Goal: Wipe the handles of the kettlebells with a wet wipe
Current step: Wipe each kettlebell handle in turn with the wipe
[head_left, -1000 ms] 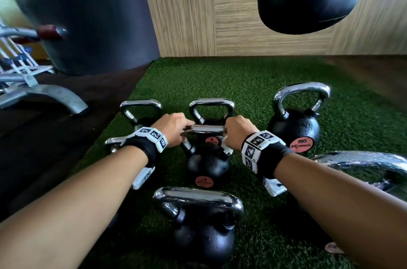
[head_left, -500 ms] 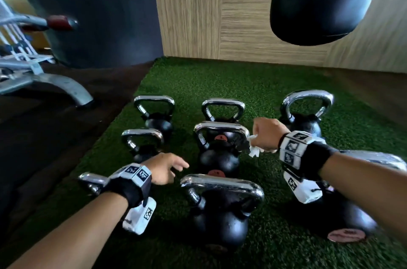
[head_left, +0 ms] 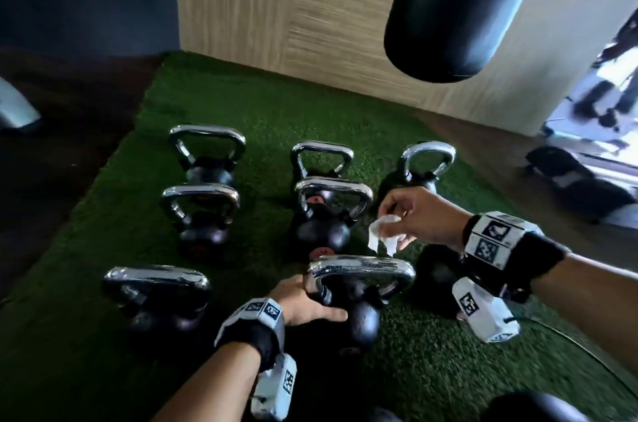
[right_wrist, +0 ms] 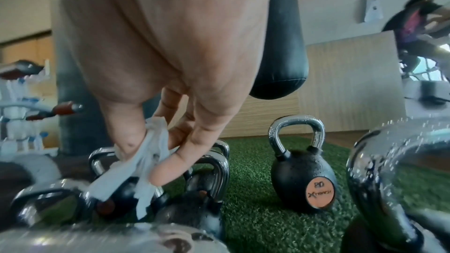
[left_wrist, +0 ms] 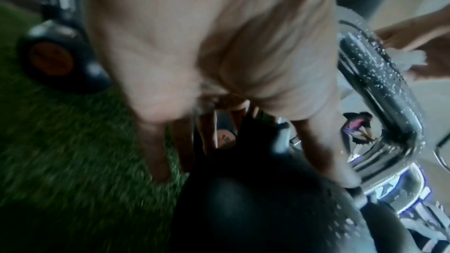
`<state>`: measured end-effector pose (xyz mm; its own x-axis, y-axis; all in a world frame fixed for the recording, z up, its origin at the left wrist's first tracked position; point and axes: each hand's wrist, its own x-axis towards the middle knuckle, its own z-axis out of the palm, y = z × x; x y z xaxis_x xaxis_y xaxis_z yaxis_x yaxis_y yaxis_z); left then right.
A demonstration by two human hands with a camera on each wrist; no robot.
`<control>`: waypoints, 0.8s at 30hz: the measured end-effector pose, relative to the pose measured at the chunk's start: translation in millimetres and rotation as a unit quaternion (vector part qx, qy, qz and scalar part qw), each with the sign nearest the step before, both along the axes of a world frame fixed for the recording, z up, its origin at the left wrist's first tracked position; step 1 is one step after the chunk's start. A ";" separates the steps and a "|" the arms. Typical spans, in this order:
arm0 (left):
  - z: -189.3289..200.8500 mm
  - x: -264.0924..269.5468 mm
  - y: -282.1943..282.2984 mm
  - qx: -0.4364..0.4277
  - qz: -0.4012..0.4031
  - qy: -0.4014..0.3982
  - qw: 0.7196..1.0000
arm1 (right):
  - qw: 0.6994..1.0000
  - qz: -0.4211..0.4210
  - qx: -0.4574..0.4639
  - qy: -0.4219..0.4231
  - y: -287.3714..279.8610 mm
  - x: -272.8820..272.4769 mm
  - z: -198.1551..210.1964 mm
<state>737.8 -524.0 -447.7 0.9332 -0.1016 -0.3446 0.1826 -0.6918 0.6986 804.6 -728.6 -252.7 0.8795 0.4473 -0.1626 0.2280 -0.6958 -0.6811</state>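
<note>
Several black kettlebells with chrome handles stand on green turf (head_left: 431, 369). My left hand (head_left: 303, 302) holds the nearest kettlebell (head_left: 362, 318) at the left foot of its handle (head_left: 362, 271). The thumb (left_wrist: 324, 151) lies across the ball and the fingers reach down behind it. My right hand (head_left: 404, 217) pinches a crumpled white wet wipe (head_left: 381, 235), which hangs just above the right end of that handle without touching it. In the right wrist view the wipe (right_wrist: 146, 161) dangles between thumb and fingers. Droplets cover the handle (left_wrist: 380, 76).
A black punching bag (head_left: 459, 7) hangs above the far right of the turf, before a wood-panelled wall (head_left: 276, 7). A big kettlebell (head_left: 438, 269) sits under my right wrist. Dark floor (head_left: 51, 145) borders the turf on the left. A person (right_wrist: 418, 22) exercises at the right.
My left hand moved right and took hold of the nearest kettlebell. My right hand, still holding the wipe, left the middle kettlebell's handle and came nearer, above the nearest handle.
</note>
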 end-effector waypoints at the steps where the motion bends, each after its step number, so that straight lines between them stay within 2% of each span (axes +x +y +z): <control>1: -5.7 -3.2 -1.9 -0.023 0.022 -0.003 0.999 | 1.000 -0.005 -0.023 -0.021 1.3 -5.4 1.6; 4: -20.6 -16.8 -3.2 -0.110 0.085 0.003 0.990 | 0.996 -0.032 -0.065 -0.053 -2.3 -20.3 8.8; 7: -18.6 -23.1 -5.8 -0.136 0.097 0.013 0.986 | 0.994 -0.031 -0.085 -0.068 -8.9 -32.4 11.3; 9: -12.7 -20.6 -7.1 -0.126 0.088 0.017 0.988 | 0.992 -0.020 -0.075 -0.099 -13.5 -36.2 10.9; 13: -8.6 -22.1 -7.3 -0.097 0.082 -0.001 0.992 | 0.996 0.019 0.034 -0.083 -20.8 -41.7 1.6; 20: 4.6 -26.3 -13.7 -0.047 0.082 0.020 0.995 | 0.993 0.039 0.025 -0.105 -30.0 -38.8 -17.4; 22: 5.2 -28.8 -16.0 -0.031 0.091 0.031 0.995 | 0.990 0.061 0.031 -0.122 -30.6 -35.1 -16.1; 24: 6.8 -31.6 -18.8 -0.016 0.099 0.028 0.995 | 0.984 0.104 -0.001 -0.146 -26.8 -29.0 -10.2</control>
